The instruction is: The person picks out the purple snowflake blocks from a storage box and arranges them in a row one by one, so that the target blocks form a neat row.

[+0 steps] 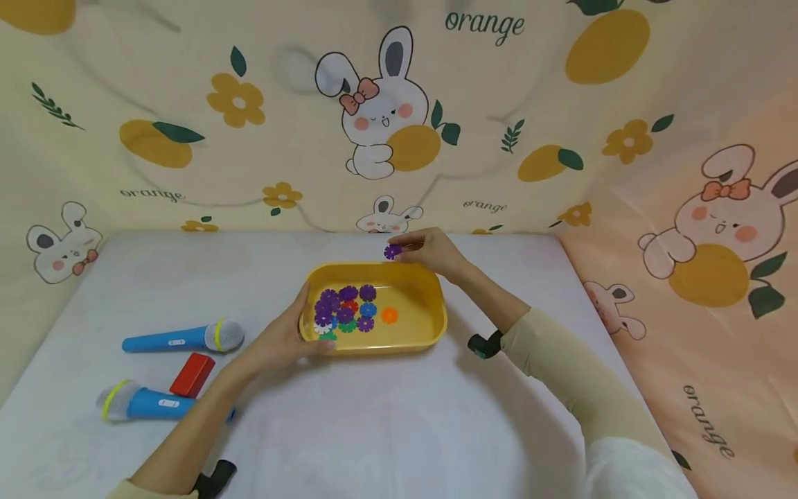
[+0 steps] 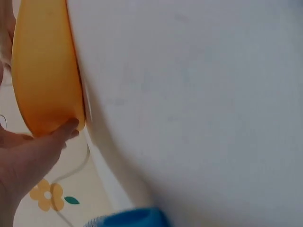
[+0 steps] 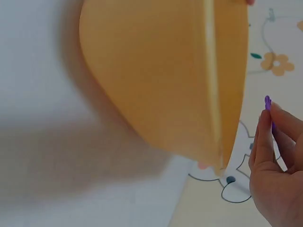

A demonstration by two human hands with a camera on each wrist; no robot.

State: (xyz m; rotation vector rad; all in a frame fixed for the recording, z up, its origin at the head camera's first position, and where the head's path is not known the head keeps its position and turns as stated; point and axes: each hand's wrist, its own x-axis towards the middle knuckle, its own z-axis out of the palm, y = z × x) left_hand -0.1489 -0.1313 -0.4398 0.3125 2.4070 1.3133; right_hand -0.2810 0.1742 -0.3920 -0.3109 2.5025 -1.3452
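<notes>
- Between the two hands, on the white table [image 1: 386,416], sits a yellow tray [image 1: 430,326] holding a cluster of flower-shaped plastic discs [image 1: 345,310] in purple, blue, red, green and white toward its left end, with a single orange disc [image 1: 389,315] lying apart to their right.
- The left hand [image 1: 280,339] grips the tray's near-left corner, thumb over the rim and fingers curled against the outer wall; the left wrist view shows a fingertip [image 2: 66,128] pressed to the yellow wall.
- The right hand [image 1: 430,251] hovers just beyond the tray's far rim, pinching a purple disc [image 1: 392,251] between thumb and fingertips, above the rim's edge.
- Well to the left of the left hand lie two blue toy microphones [image 1: 181,338], one nearer the person, with a red block [image 1: 192,374] between them.
</notes>
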